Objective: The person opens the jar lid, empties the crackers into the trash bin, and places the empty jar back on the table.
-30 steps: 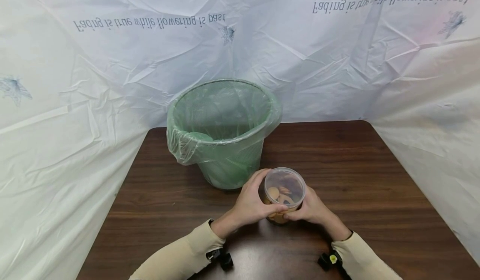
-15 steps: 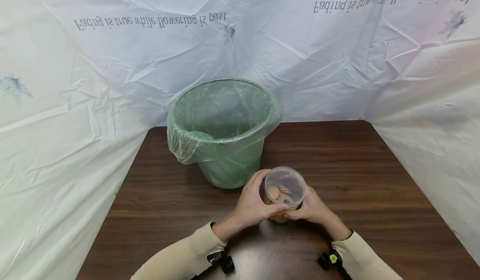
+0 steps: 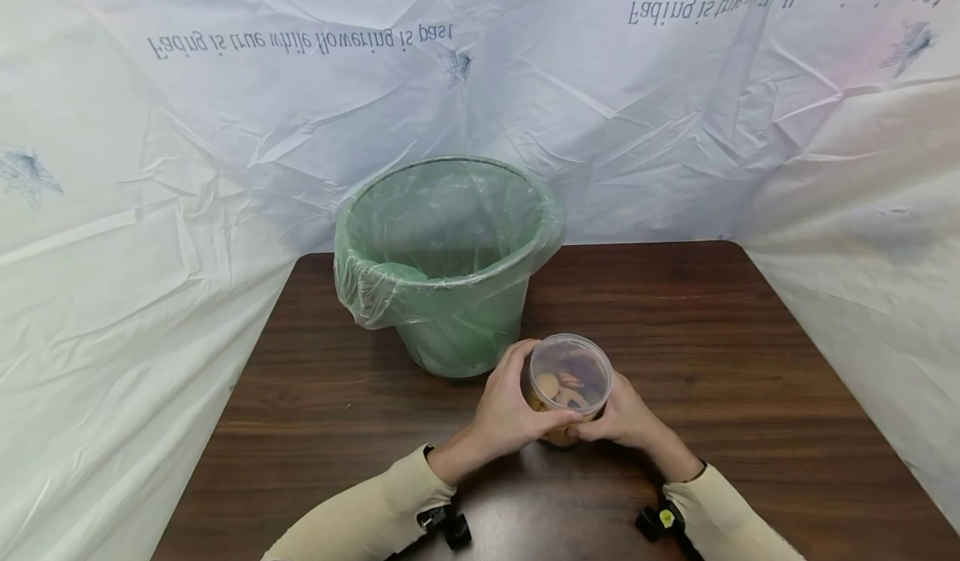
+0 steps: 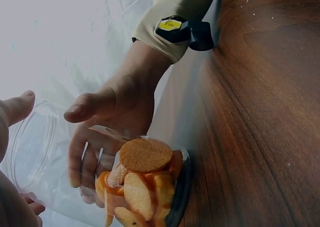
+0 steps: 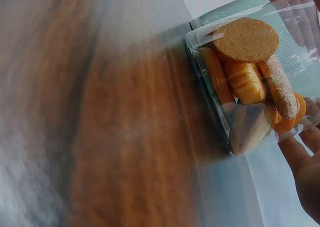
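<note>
A clear plastic jar (image 3: 572,361) of mixed cookies stands upright in front of me, with a round translucent top facing up. Curled around its left side is my left hand (image 3: 506,407), the thumb lying across the near side. My right hand (image 3: 628,415) grips the right side, its thumb just below the left one. In the left wrist view, the right hand (image 4: 117,99) wraps the jar wall beside the cookies (image 4: 137,187). Seen from the right wrist, a round biscuit (image 5: 247,39) lies against the wall, with a ridged orange piece (image 5: 245,82) beneath it. The far fingers are partly hidden.
Behind the jar to the left, a mesh wastebasket (image 3: 517,319) lined with a green plastic bag (image 3: 375,294) stands on the dark wooden table (image 3: 675,311). White printed sheeting (image 3: 637,169) encloses the table at the back and both sides.
</note>
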Demonstrator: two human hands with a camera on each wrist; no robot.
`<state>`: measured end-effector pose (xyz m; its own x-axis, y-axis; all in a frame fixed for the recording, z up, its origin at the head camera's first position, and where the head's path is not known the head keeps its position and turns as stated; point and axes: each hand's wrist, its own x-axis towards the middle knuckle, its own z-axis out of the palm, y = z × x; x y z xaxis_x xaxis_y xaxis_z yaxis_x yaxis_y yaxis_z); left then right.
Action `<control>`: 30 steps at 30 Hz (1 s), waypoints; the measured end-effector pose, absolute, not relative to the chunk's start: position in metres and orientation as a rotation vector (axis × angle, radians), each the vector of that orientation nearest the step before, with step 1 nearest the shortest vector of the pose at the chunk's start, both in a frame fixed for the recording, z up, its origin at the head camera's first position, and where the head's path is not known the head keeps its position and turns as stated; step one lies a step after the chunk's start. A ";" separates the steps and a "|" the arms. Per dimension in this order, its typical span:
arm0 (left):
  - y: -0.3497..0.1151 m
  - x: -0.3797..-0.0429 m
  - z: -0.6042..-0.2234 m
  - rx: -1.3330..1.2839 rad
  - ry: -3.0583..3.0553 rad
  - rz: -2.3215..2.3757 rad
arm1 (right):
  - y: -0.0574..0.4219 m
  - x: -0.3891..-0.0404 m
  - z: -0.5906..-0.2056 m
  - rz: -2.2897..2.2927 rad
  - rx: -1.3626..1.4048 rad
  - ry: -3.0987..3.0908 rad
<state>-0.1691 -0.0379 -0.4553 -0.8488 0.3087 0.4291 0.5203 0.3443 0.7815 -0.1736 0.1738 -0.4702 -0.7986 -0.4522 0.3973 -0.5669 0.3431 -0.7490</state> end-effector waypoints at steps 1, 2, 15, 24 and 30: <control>-0.038 -0.169 -0.455 -0.749 -2.403 -1.510 | 0.174 -0.174 -0.470 1.456 0.944 -2.474; -0.038 -0.169 -0.455 -0.746 -2.408 -1.504 | 0.174 -0.174 -0.470 1.457 0.943 -2.472; -0.039 -0.168 -0.453 -0.753 -2.436 -1.491 | 0.175 -0.174 -0.473 1.433 0.923 -2.490; -0.044 -0.169 -0.450 -0.756 -2.516 -1.486 | 0.185 -0.187 -0.506 1.455 0.928 -2.467; -0.048 -0.173 -0.446 -0.784 -2.560 -1.471 | 0.185 -0.187 -0.508 1.446 0.912 -2.471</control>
